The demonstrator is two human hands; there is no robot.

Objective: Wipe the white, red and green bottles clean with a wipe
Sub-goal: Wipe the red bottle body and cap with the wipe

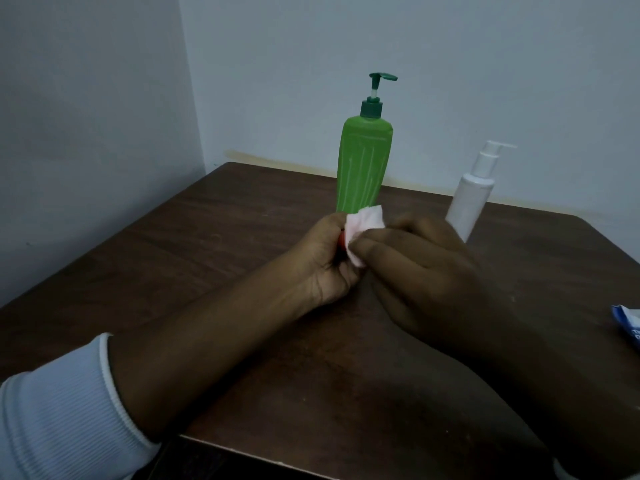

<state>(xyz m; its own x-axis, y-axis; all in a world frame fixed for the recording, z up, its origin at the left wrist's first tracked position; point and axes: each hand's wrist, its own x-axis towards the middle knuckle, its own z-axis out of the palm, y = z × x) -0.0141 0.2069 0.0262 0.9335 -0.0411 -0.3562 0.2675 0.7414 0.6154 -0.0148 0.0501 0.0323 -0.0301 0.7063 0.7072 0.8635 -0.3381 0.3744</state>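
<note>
At the centre of the frame, both hands meet over the dark wooden worktop (pixel 214 244). The left hand (pixel 325 258) is curled tightly round the red bottle (pixel 341 241), of which only a small red sliver shows between the fingers and the cloth. The right hand (pixel 415 271) pinches a white wipe (pixel 365 225) between thumb and fingertips and holds it against that red sliver. The wipe is crumpled, with its upper edge sticking up above both hands.

Just behind the hands, in the upper middle of the frame, the green bottle (pixel 363 161) stands upright with a dark green pump on top, its nozzle pointing to the right. Its foot is hidden behind the left hand and the wipe. To the right of it, well apart, stands the white bottle (pixel 467 202) with a white pump. It leans in the frame, and its base is hidden behind the right hand.

At the right edge of the frame a blue and white packet (pixel 627 329) lies on the worktop, partly cut off. A pale ribbed sleeve (pixel 59 420) covers the left forearm in the lower left corner. Plain light walls (pixel 104 98) meet in a corner behind the worktop.
</note>
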